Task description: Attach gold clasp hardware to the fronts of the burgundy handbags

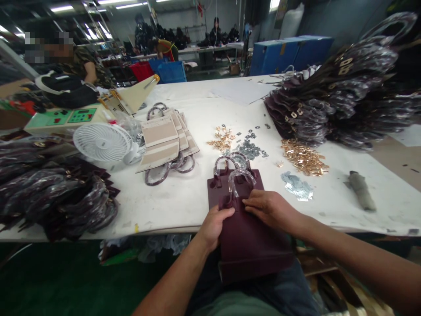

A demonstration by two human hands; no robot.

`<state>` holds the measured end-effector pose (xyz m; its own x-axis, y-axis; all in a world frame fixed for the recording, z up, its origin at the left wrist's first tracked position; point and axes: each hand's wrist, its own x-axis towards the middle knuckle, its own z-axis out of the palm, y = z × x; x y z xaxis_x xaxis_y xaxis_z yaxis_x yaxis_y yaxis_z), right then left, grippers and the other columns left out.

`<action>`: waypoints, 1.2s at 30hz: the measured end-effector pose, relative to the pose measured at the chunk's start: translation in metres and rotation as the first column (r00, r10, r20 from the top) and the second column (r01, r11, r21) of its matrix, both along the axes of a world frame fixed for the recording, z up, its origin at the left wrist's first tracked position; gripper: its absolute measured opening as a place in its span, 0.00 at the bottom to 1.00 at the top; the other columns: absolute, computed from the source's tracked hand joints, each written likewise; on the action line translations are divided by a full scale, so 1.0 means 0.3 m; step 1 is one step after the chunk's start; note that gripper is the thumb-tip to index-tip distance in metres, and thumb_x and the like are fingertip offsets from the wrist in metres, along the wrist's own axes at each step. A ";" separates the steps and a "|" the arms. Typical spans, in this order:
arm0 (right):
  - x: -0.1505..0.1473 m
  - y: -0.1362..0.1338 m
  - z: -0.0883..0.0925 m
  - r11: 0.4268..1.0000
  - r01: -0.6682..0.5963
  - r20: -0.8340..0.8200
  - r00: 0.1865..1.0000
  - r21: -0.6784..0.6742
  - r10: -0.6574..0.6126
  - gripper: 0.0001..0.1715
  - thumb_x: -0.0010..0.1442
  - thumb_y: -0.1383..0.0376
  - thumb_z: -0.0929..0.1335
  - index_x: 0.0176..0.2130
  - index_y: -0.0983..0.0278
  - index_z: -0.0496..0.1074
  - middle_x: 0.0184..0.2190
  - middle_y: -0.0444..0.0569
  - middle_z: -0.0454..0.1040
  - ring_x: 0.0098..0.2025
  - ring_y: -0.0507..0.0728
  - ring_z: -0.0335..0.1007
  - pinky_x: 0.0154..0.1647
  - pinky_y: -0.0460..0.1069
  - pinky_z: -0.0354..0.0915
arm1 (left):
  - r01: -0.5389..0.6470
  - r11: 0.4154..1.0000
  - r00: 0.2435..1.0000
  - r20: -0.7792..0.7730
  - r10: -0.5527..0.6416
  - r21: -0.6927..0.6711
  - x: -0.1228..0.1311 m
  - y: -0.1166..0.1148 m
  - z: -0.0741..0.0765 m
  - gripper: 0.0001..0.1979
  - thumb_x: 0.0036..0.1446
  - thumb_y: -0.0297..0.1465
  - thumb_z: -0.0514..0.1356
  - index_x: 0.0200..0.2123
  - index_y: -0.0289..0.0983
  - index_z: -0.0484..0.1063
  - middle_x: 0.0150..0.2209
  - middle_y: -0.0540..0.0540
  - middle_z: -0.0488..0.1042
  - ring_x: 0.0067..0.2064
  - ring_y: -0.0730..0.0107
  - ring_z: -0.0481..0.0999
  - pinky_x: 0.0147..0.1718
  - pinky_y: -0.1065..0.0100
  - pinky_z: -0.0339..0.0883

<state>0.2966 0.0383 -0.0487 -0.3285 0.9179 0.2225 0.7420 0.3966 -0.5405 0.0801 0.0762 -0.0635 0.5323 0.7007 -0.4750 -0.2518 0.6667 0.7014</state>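
Note:
A dark maroon handbag [250, 241] rests on my lap against the table's front edge, its plastic-wrapped handle [241, 177] upright. My left hand [213, 226] grips the bag's upper left edge, thumb on top. My right hand [268, 206] lies over the bag's top edge, fingers pressed together on it near the handle base. A second maroon bag piece [219, 191] with another wrapped handle lies flat on the white table [184, 202] just behind.
Gold metal fittings [304, 159] and silver ones [250, 149] are scattered mid-table. Stacks of maroon bags [332, 101] rise at the right and at the left [59, 193]. Beige bag panels [164, 140], a white fan [101, 141], a green-panelled machine [72, 117] and a grey tool [362, 189] lie around. Other people work behind.

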 end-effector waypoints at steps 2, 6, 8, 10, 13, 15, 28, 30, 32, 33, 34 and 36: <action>0.004 -0.007 0.007 1.000 -0.008 -0.025 1.000 -0.006 0.008 0.12 0.72 0.64 0.66 0.44 0.59 0.81 0.38 0.49 0.78 0.39 0.56 0.76 0.41 0.48 0.69 | -0.004 1.000 1.000 0.001 0.004 0.002 -0.001 -0.003 0.000 0.19 0.47 0.32 0.72 0.43 0.30 0.80 0.35 0.38 0.84 0.32 0.59 0.82 0.38 0.62 0.74; 0.006 -0.009 0.015 0.997 0.038 0.078 0.996 0.065 -0.043 0.12 0.71 0.64 0.66 0.49 0.61 0.79 0.41 0.50 0.79 0.40 0.57 0.77 0.43 0.49 0.70 | 0.006 1.000 0.999 0.037 -0.007 0.012 -0.001 -0.003 0.002 0.19 0.46 0.32 0.73 0.42 0.30 0.81 0.35 0.38 0.84 0.33 0.59 0.82 0.40 0.61 0.74; 0.004 -0.004 0.015 0.993 0.012 0.194 0.981 0.116 -0.034 0.12 0.70 0.65 0.66 0.49 0.62 0.79 0.41 0.52 0.79 0.40 0.58 0.77 0.42 0.51 0.70 | 0.012 1.000 0.998 0.056 -0.013 0.011 -0.001 -0.002 0.004 0.20 0.45 0.31 0.73 0.43 0.30 0.81 0.36 0.38 0.84 0.34 0.58 0.83 0.41 0.61 0.74; 0.003 0.005 0.012 0.989 -0.038 0.262 0.965 0.141 0.000 0.12 0.70 0.65 0.66 0.48 0.63 0.79 0.40 0.52 0.79 0.39 0.59 0.77 0.41 0.51 0.69 | 0.013 1.000 0.998 0.067 -0.013 0.006 -0.001 0.001 0.005 0.20 0.45 0.31 0.73 0.43 0.30 0.81 0.37 0.38 0.84 0.36 0.58 0.83 0.42 0.61 0.74; 0.002 0.024 0.005 0.989 -0.070 0.242 0.970 0.132 0.036 0.12 0.70 0.65 0.66 0.49 0.63 0.79 0.39 0.52 0.79 0.39 0.58 0.77 0.41 0.51 0.69 | -0.002 1.000 0.998 0.066 0.002 -0.005 -0.001 0.006 0.002 0.20 0.46 0.32 0.73 0.44 0.31 0.81 0.37 0.38 0.84 0.38 0.57 0.83 0.44 0.61 0.74; 0.002 0.037 0.000 0.994 -0.035 0.171 0.985 0.107 0.016 0.12 0.70 0.66 0.67 0.48 0.63 0.79 0.38 0.51 0.79 0.38 0.57 0.76 0.40 0.50 0.69 | -0.008 1.000 0.998 0.064 0.009 -0.009 -0.001 0.010 -0.001 0.20 0.46 0.32 0.73 0.43 0.31 0.81 0.37 0.38 0.84 0.37 0.59 0.83 0.45 0.62 0.73; -0.002 0.029 0.020 0.994 0.021 -0.206 0.978 -0.110 -0.043 0.09 0.70 0.64 0.70 0.44 0.57 0.83 0.37 0.47 0.80 0.40 0.56 0.77 0.42 0.49 0.71 | -0.021 1.000 0.999 0.033 0.021 0.004 -0.004 0.005 -0.003 0.19 0.47 0.33 0.71 0.42 0.31 0.80 0.35 0.39 0.84 0.34 0.60 0.82 0.40 0.63 0.73; -0.009 0.022 0.014 0.991 0.093 -0.183 0.977 -0.092 -0.108 0.07 0.68 0.64 0.71 0.44 0.57 0.82 0.38 0.46 0.80 0.40 0.56 0.77 0.43 0.50 0.71 | -0.028 1.000 0.999 0.041 0.028 -0.001 -0.004 0.007 -0.003 0.19 0.47 0.33 0.71 0.42 0.31 0.81 0.35 0.39 0.84 0.34 0.60 0.82 0.40 0.63 0.73; -0.018 0.015 0.003 0.987 0.150 -0.168 0.973 -0.060 -0.158 0.06 0.68 0.65 0.71 0.43 0.57 0.81 0.39 0.46 0.81 0.40 0.57 0.78 0.43 0.50 0.71 | -0.035 0.999 0.998 0.050 0.036 -0.012 -0.003 0.009 -0.005 0.19 0.47 0.33 0.72 0.43 0.31 0.81 0.35 0.39 0.84 0.35 0.59 0.82 0.41 0.62 0.73; -0.022 0.012 -0.003 0.987 0.155 -0.160 0.974 -0.045 -0.161 0.06 0.68 0.65 0.71 0.43 0.57 0.81 0.39 0.46 0.81 0.40 0.57 0.78 0.43 0.50 0.71 | -0.039 0.999 0.998 0.050 0.040 -0.020 -0.002 0.010 -0.007 0.20 0.46 0.34 0.72 0.43 0.31 0.81 0.35 0.39 0.84 0.35 0.58 0.82 0.41 0.62 0.73; -0.026 0.010 -0.009 0.989 0.148 -0.144 0.978 -0.026 -0.150 0.07 0.69 0.65 0.70 0.43 0.57 0.81 0.39 0.46 0.81 0.40 0.57 0.77 0.43 0.50 0.71 | -0.043 0.999 0.998 0.048 0.045 -0.027 -0.002 0.010 -0.009 0.20 0.46 0.34 0.72 0.42 0.31 0.81 0.35 0.39 0.84 0.36 0.58 0.82 0.41 0.62 0.73; -0.033 0.009 -0.018 0.993 0.116 -0.061 0.992 0.021 -0.115 0.09 0.71 0.64 0.68 0.43 0.58 0.80 0.39 0.48 0.80 0.40 0.57 0.77 0.42 0.50 0.70 | -0.050 0.998 0.998 0.048 0.052 -0.034 -0.001 0.012 -0.013 0.20 0.45 0.34 0.73 0.42 0.31 0.81 0.36 0.39 0.84 0.37 0.58 0.82 0.42 0.62 0.72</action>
<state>0.2867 0.0411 -0.0541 -0.2063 0.9429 0.2614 0.7503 0.3239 -0.5764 0.0799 0.0797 -0.0673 0.5194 0.7121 -0.4725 -0.3192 0.6745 0.6657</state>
